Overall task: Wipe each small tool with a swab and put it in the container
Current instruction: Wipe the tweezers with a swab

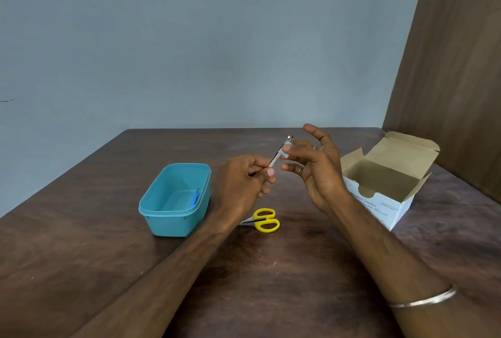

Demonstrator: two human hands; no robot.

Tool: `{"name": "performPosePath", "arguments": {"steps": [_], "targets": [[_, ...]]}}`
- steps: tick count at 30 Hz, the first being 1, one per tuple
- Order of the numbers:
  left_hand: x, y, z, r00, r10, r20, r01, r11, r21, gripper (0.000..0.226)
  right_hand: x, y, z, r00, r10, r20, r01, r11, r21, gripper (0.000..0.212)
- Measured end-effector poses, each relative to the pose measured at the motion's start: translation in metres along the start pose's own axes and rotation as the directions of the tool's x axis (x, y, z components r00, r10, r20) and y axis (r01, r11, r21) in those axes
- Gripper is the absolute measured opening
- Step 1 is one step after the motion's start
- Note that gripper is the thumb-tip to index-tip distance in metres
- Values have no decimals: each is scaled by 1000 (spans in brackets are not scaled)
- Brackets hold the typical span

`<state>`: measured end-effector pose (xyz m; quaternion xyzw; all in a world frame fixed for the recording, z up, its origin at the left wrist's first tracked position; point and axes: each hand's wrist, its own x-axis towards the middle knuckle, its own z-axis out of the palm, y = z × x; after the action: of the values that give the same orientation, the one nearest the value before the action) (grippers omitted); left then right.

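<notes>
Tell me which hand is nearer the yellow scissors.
Left. The left hand holds a metal tool just above the yellow scissors; the right hand is higher, farther right.

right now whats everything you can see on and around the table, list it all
metal tool: 1, silver, held above the table between both hands
swab: 1, white, wrapped on the metal tool's upper part
container: 1, teal, open, on the table left of the hands
blue tool: 1, inside the container by its right wall
scissors: 1, yellow handles, on the table, blades partly hidden under the left wrist
swab box: 1, white, flaps open, on the table at right
table: 1, dark brown wood
left hand: grips the metal tool's lower end
right hand: pinches the swab, rings on fingers, bangle on the wrist
</notes>
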<state>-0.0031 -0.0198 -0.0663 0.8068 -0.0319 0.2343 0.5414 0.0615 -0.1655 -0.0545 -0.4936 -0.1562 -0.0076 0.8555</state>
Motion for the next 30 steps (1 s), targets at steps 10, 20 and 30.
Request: {"name": "performPosePath", "arguments": {"steps": [10, 20, 30], "targets": [[0, -2, 1, 1000, -11, 22, 11, 1000, 7, 14, 1, -4, -2, 999, -10, -44, 14, 997, 80, 61], [-2, 1, -2, 999, -20, -32, 21, 1000, 20, 8, -1, 0, 1, 999, -3, 45, 3, 1000, -13, 58], [-3, 6, -3, 998, -49, -44, 48, 998, -28, 9, -3, 6, 4, 994, 16, 105, -3, 992, -124, 57]]}}
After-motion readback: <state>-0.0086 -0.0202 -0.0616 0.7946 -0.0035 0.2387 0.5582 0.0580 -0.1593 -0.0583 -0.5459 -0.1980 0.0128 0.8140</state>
